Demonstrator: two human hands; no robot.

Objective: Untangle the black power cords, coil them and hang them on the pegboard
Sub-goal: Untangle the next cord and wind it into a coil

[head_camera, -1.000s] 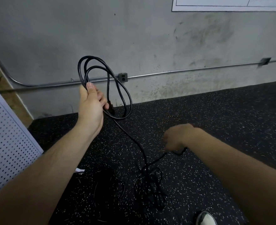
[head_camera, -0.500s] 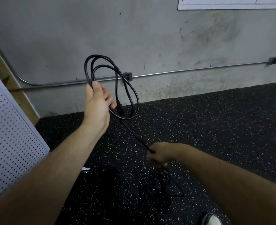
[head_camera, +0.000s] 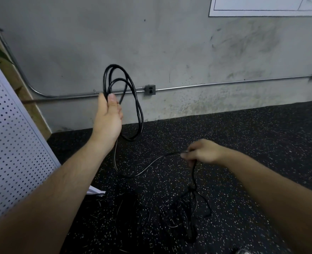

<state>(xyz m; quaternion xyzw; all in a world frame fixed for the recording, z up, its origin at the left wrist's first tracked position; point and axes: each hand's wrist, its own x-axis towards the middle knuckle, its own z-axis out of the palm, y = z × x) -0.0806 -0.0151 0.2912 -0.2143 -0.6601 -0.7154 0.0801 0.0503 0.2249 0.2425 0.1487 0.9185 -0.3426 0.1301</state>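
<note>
speckled floor (head_camera: pixel 252 143) below; left hand (head_camera: pixel 108 116) high, grip wrapped round the black coil (head_camera: pixel 137 99). right hand (head_camera: pixel 203 153), lower right, pinches the slack cord (head_camera: pixel 144 170), which sags leftward to the coil, so next loop likely travels up-left.

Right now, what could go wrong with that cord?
The cord running down from the right hand leads into a tangle on the floor; pulling might tighten it. The loops held in the left hand hang loosely and could slip out and uncoil.
</note>
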